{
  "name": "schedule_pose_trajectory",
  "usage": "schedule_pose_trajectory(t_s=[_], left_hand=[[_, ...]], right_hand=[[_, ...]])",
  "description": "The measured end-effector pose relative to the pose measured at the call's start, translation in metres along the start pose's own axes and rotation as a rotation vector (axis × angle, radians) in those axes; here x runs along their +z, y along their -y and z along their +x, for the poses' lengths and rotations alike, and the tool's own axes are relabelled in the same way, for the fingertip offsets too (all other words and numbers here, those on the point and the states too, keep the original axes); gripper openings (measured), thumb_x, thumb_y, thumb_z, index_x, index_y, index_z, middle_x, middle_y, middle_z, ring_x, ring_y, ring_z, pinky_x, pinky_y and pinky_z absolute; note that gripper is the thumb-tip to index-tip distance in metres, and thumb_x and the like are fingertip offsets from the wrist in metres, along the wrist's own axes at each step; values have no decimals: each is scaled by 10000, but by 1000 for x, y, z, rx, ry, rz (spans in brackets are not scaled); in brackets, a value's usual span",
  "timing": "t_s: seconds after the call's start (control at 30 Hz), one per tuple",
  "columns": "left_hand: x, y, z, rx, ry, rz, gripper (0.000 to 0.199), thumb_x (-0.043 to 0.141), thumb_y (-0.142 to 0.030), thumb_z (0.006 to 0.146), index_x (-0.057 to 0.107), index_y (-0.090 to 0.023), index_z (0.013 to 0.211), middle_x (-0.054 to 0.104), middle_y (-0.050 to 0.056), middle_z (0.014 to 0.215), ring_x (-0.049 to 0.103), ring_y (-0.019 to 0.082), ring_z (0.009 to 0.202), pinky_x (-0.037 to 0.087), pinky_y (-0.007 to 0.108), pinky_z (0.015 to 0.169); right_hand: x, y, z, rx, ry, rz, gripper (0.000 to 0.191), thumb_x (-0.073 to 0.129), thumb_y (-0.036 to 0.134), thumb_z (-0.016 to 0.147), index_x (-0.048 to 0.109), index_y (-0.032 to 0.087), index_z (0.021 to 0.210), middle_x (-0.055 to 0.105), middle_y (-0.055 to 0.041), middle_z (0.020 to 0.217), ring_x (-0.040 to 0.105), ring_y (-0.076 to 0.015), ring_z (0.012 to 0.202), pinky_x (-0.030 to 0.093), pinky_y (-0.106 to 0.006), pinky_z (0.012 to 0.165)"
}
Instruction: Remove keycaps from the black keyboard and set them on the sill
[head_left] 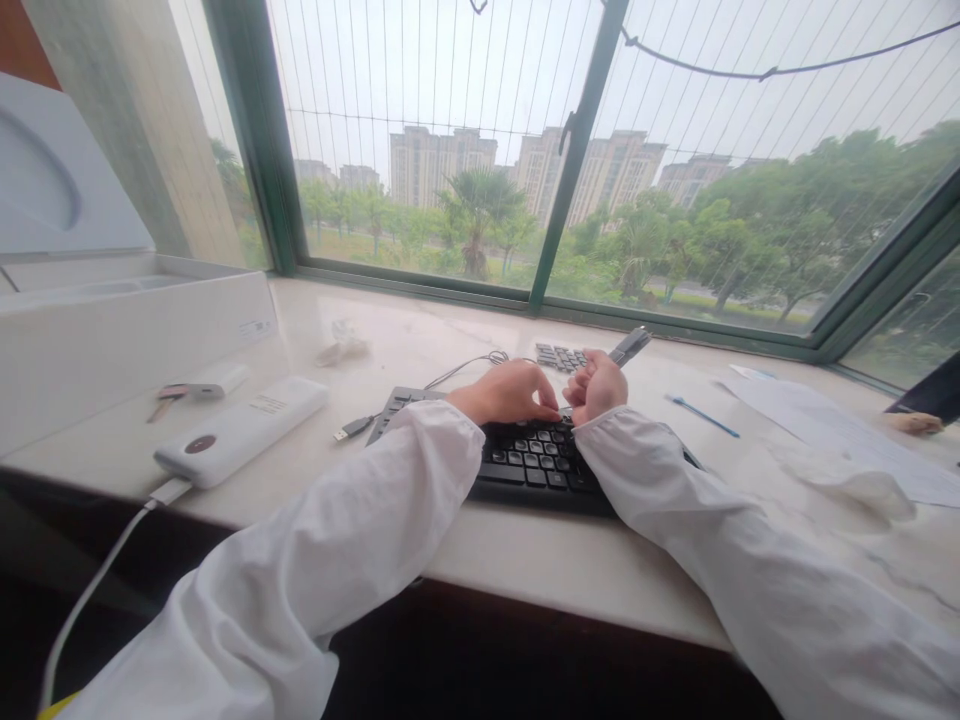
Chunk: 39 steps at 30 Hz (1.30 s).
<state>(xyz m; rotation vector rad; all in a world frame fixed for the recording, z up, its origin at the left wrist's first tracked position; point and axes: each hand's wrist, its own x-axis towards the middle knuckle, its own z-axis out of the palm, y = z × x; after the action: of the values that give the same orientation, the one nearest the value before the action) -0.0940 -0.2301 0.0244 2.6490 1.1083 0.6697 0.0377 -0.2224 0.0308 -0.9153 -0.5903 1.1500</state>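
Observation:
A black keyboard (529, 470) lies on the pale sill. Several of its keys look bare, without caps, in the middle. My right hand (598, 388) is wrapped round a slim tool with a dark grey handle (631, 345). The handle's end sticks up past the fist, and the working tip is hidden by the hand. My left hand (514, 392) is over the top rows, thumb and fingers brought together at the keys close to my right hand. Whatever is between those fingertips is too small to tell. Loose keycaps (559, 357) are grouped behind the hands.
A USB plug (351, 429) on a black cable lies left of the keyboard. Further left are a white power bank (244, 430), a key (169, 398) and a white box (135, 340). On the right are a blue stick (705, 417), paper sheets (832, 420) and a crumpled tissue (862, 490).

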Motion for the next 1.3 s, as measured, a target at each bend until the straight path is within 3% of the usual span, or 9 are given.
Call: schedule_pose_trajectory(t_s=[0.27,0.6,0.77,1.0,1.13,1.3], left_hand=[[2,-2,2,34,3,-68,167,662,-284,739,775,-194,822,727,37,769,629,161,722,455,246,734],[1,2,2,-17,22,-145,187,682,-300,711,780,-184,819,717,43,752,611,152,691,436,241,676],[3,6,1,-91,24,-269,221,699,-320,694,778,-191,856,710,22,731,609,142,691,428,229,647],[3,9,2,-123,35,-329,229,722,-333,668,781,-199,845,715,13,749,607,135,713,437,228,722],[6,12,2,-89,35,-356,244,718,-344,671,780,-191,850,716,18,741,604,135,711,431,222,694],[5,11,2,-117,26,-308,266,723,-364,666,782,-189,857,691,8,666,573,124,634,413,225,628]], right_hand=[[-7,4,15,27,63,17,374,501,201,796,213,215,557,194,108,321,115,-43,282,104,-186,272],[-3,-12,10,-23,121,-79,379,536,222,754,228,229,533,186,112,315,125,-45,267,95,-196,264],[-3,-12,7,-43,102,-124,397,547,228,741,211,238,529,185,110,311,143,-51,251,107,-207,257],[-2,-12,2,-22,58,-170,375,541,206,723,229,238,518,201,104,301,152,-54,250,104,-209,248],[-2,-15,-1,-92,55,-123,392,558,223,711,216,239,519,194,109,298,155,-54,253,130,-208,249],[-5,-14,-1,-27,104,-15,417,546,238,721,173,229,533,167,112,301,109,-45,269,107,-198,263]])
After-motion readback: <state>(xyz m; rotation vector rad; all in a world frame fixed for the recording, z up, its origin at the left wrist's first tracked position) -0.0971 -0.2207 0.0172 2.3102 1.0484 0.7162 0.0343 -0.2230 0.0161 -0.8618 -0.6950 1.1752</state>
